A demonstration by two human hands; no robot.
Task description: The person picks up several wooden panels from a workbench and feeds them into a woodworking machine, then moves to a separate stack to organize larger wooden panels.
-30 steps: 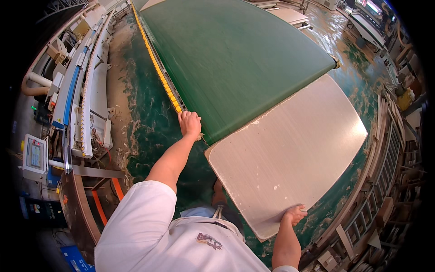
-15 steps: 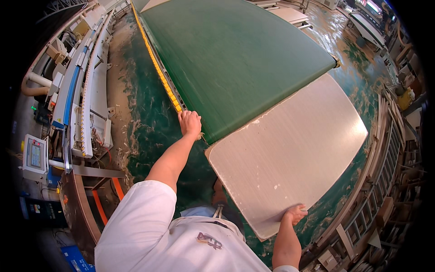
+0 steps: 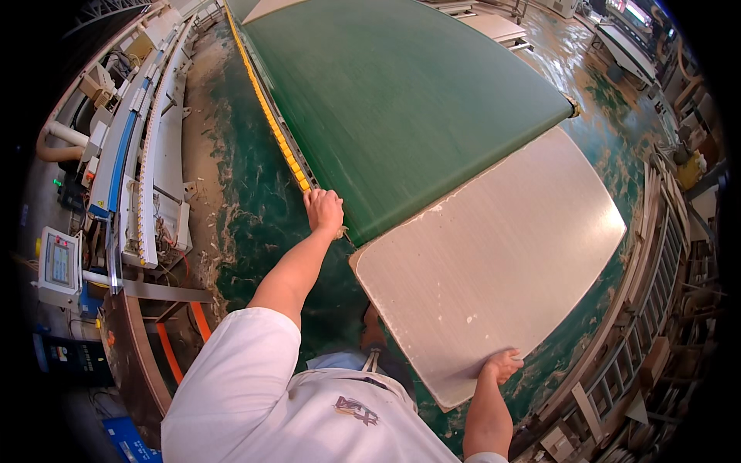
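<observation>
My left hand (image 3: 323,211) is closed over the near end of the conveyor's side rail, where a row of yellow rollers (image 3: 282,143) ends. Beside it lies the wide green conveyor belt (image 3: 409,100), with nothing on its visible surface near me. A pale, round-cornered tabletop (image 3: 486,255) with a worn, chipped edge adjoins the belt's near end. On that tabletop's near right edge, my right hand (image 3: 503,366) rests with its fingers bent around the rim; the fingertips are partly hidden.
At the left stands a long machine with a blue strip (image 3: 123,166) and a control screen (image 3: 59,261). A metal ladder (image 3: 644,324) and wood strips lie along the right. Light boards (image 3: 494,28) are stacked beyond the belt. Dust streaks the green floor (image 3: 251,231).
</observation>
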